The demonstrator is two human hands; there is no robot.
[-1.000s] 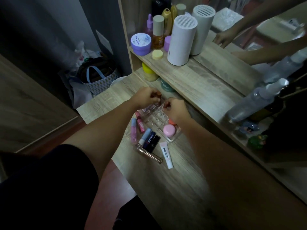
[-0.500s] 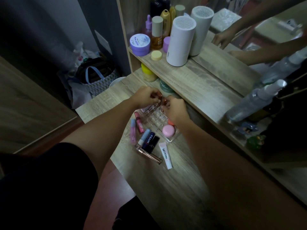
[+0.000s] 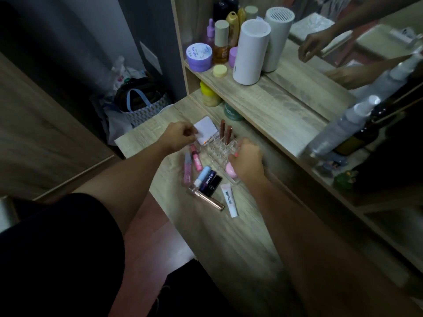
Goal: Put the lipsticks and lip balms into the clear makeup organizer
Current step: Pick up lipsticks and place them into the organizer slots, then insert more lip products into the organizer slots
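The clear makeup organizer [image 3: 211, 149] lies on the wooden desk. Two brown lipsticks [image 3: 222, 128] [image 3: 228, 134] stand upright in its far slots. A round pink lip balm [image 3: 229, 169] sits at its near end. My left hand [image 3: 180, 137] is curled, with nothing seen in it, just left of the organizer and touching a white square compact [image 3: 206, 129]. My right hand [image 3: 247, 161] hovers curled over the organizer's near right side, a small orange item [image 3: 236, 154] at its fingertips. Loose in front lie two pink gloss tubes [image 3: 187, 168] [image 3: 196, 158], a light-blue balm [image 3: 202, 177], a Nivea stick [image 3: 207, 183], a black lipstick [image 3: 214, 184], a rose-gold tube [image 3: 207, 199] and a white lip tube [image 3: 230, 202].
A raised shelf [image 3: 274, 104] runs behind the organizer, carrying a white cylinder [image 3: 250, 51], a purple jar [image 3: 198, 57] and several bottles. A mirror stands at the right with spray bottles [image 3: 338, 126] before it. Yellow and green jars sit under the shelf. Bags lie on the floor at left.
Both hands have let go of the two brown lipsticks, which now stand in the far slots. The hands have drawn back toward me and apart, uncovering the white compact.
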